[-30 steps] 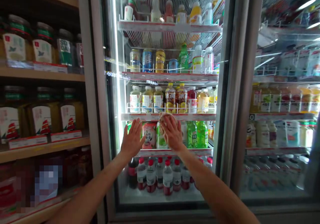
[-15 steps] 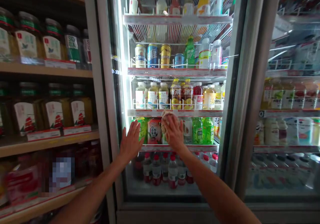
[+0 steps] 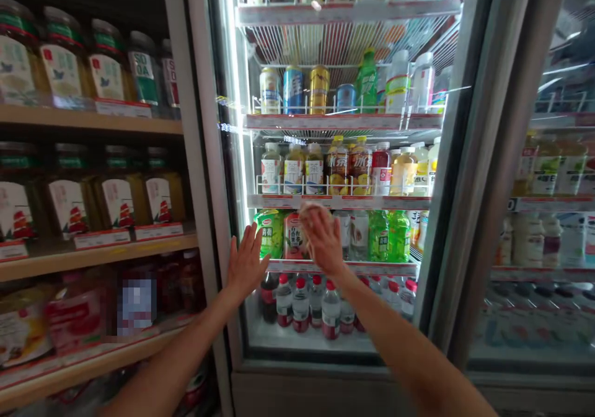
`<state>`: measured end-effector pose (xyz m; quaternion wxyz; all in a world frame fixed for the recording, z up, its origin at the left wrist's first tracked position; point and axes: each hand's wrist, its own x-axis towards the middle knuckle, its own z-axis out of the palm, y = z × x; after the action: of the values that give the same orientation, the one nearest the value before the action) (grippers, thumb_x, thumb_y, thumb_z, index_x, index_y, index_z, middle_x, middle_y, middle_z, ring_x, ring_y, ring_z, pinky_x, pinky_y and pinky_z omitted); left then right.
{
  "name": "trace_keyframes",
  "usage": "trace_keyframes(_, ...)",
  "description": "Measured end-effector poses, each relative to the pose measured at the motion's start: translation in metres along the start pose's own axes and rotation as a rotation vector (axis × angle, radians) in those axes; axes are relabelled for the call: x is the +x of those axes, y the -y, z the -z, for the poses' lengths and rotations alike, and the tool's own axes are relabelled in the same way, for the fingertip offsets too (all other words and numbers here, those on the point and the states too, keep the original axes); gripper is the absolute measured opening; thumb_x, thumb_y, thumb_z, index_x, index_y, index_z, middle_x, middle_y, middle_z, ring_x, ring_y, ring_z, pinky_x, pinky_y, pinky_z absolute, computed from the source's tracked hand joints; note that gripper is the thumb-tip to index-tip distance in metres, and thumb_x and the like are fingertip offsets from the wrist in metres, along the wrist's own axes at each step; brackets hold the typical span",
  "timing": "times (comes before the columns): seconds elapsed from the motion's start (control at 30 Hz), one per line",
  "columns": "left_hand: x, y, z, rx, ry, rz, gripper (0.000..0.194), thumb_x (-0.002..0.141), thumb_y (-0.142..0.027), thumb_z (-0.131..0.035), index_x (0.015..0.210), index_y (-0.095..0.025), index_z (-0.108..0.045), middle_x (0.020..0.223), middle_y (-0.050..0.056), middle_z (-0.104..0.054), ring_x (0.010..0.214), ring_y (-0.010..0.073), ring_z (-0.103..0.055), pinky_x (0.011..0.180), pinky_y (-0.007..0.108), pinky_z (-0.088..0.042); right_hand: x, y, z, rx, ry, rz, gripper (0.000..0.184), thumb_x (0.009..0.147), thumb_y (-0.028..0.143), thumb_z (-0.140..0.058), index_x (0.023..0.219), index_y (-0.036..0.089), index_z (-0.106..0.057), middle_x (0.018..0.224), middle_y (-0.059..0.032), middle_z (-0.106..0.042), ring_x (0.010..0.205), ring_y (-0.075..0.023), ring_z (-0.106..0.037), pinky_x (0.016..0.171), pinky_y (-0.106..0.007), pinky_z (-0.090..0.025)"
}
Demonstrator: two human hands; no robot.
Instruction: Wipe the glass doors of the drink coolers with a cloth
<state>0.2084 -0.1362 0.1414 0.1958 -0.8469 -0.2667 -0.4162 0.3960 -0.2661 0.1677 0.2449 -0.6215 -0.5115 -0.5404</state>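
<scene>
My right hand (image 3: 326, 243) has a pale, crumpled cloth (image 3: 308, 209) under its fingers, against the glass door (image 3: 320, 350) of a lit drinks fridge. Only the cloth's upper and left parts show; the palm hides the rest. To its left, my left hand (image 3: 247, 263) is raised flat with fingers spread, bare, near the door's left side; whether it touches the glass I cannot tell. Behind the glass, a green bottle (image 3: 268, 231) and a red-labelled bottle (image 3: 292, 237) stand between the two hands, on the shelf below the tea bottles.
Wooden shelves (image 3: 93, 257) with large jars and bottles (image 3: 118, 197) stand at the left. A metal door frame (image 3: 490, 157) divides this fridge from another stocked fridge at the right. Red-capped bottles (image 3: 331, 311) fill the fridge bottom.
The view has tilted down and turned a little left, so the fridge sits higher and farther right. My right hand and the cloth have shifted slightly left across the shelf behind; the left hand stays flat.
</scene>
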Motion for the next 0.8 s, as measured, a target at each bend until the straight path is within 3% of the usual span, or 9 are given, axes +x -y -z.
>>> trace_keyframes(0.1, -0.009, 0.007, -0.002, -0.005, -0.012, 0.015, 0.061, 0.088, -0.032, -0.037, 0.143, -0.014, -0.019, 0.149, 0.015, -0.021, 0.138, 0.0274, -0.022, 0.110, 0.055, -0.018, -0.009, 0.035, -0.009, 0.098, 0.135, 0.255, 0.053, 0.087, 0.023, -0.041, 0.139, 0.029, -0.032, 0.147, 0.0000, -0.032, 0.139, -0.0200, -0.019, 0.112, -0.050, -0.012)
trace_keyframes(0.17, -0.015, 0.011, -0.006, -0.015, -0.024, 0.046, 0.062, 0.088, -0.032, -0.036, 0.143, -0.014, -0.016, 0.149, 0.016, -0.021, 0.137, 0.0280, -0.022, 0.109, 0.056, -0.018, -0.024, 0.014, -0.002, 0.111, 0.159, 0.209, 0.054, 0.086, 0.023, -0.043, 0.139, 0.032, -0.032, 0.146, -0.0007, -0.034, 0.138, -0.0206, -0.021, 0.112, -0.051, -0.012)
trace_keyframes(0.33, -0.021, 0.008, -0.016, -0.042, -0.018, 0.075, 0.064, 0.088, -0.034, -0.037, 0.144, -0.014, -0.014, 0.150, 0.016, -0.018, 0.138, 0.0279, -0.020, 0.110, 0.054, -0.018, -0.060, -0.106, 0.033, -0.111, -0.079, -0.452, 0.051, 0.086, 0.026, -0.039, 0.138, 0.028, -0.036, 0.148, -0.0097, -0.027, 0.137, -0.0281, -0.024, 0.106, -0.061, -0.015)
trace_keyframes(0.4, -0.021, 0.002, -0.018, -0.044, -0.025, 0.065, 0.064, 0.088, -0.034, -0.038, 0.144, -0.013, -0.014, 0.150, 0.017, -0.017, 0.138, 0.0280, -0.019, 0.110, 0.054, -0.019, -0.062, -0.118, 0.036, -0.158, -0.181, -0.630, 0.052, 0.087, 0.027, -0.037, 0.139, 0.023, -0.035, 0.149, -0.0132, -0.024, 0.137, -0.0301, -0.022, 0.104, -0.063, -0.018)
trace_keyframes(0.47, -0.021, -0.003, -0.019, -0.038, -0.025, 0.045, 0.065, 0.088, -0.033, -0.038, 0.144, -0.012, -0.013, 0.150, 0.017, -0.017, 0.139, 0.0281, -0.018, 0.110, 0.054, -0.019, -0.057, -0.094, 0.028, -0.121, -0.176, -0.582, 0.052, 0.087, 0.027, -0.037, 0.138, 0.021, -0.036, 0.148, -0.0138, -0.026, 0.138, -0.0305, -0.019, 0.104, -0.061, -0.020)
trace_keyframes(0.57, -0.022, -0.007, -0.017, -0.024, -0.011, 0.020, 0.063, 0.088, -0.031, -0.037, 0.144, -0.012, -0.015, 0.149, 0.016, -0.019, 0.138, 0.0275, -0.019, 0.110, 0.054, -0.017, -0.048, -0.028, 0.007, 0.011, -0.001, -0.181, 0.052, 0.085, 0.023, -0.042, 0.137, 0.026, -0.038, 0.146, -0.0078, -0.034, 0.139, -0.0262, -0.017, 0.109, -0.055, -0.016)
trace_keyframes(0.63, -0.023, -0.007, -0.015, -0.022, 0.009, 0.015, 0.061, 0.088, -0.031, -0.036, 0.143, -0.013, -0.017, 0.149, 0.015, -0.021, 0.138, 0.0268, -0.020, 0.111, 0.054, -0.016, -0.051, -0.004, 0.001, 0.069, 0.118, 0.052, 0.054, 0.085, 0.022, -0.043, 0.137, 0.030, -0.036, 0.144, -0.0032, -0.037, 0.138, -0.0225, -0.020, 0.112, -0.052, -0.013)
trace_keyframes(0.7, -0.026, -0.007, -0.014, -0.023, 0.021, 0.029, 0.061, 0.088, -0.031, -0.035, 0.143, -0.013, -0.017, 0.149, 0.015, -0.020, 0.138, 0.0268, -0.020, 0.111, 0.054, -0.015, -0.065, -0.017, 0.006, 0.062, 0.155, 0.068, 0.053, 0.085, 0.021, -0.043, 0.137, 0.032, -0.037, 0.144, -0.0022, -0.038, 0.138, -0.0218, -0.022, 0.112, -0.052, -0.012)
trace_keyframes(0.8, -0.030, -0.010, -0.018, -0.037, 0.015, 0.042, 0.064, 0.088, -0.031, -0.035, 0.144, -0.013, -0.011, 0.150, 0.015, -0.018, 0.138, 0.0269, -0.020, 0.111, 0.054, -0.016, -0.094, -0.082, 0.027, -0.065, 0.014, -0.303, 0.049, 0.086, 0.024, -0.040, 0.135, 0.028, -0.041, 0.145, -0.0082, -0.034, 0.137, -0.0265, -0.024, 0.108, -0.058, -0.015)
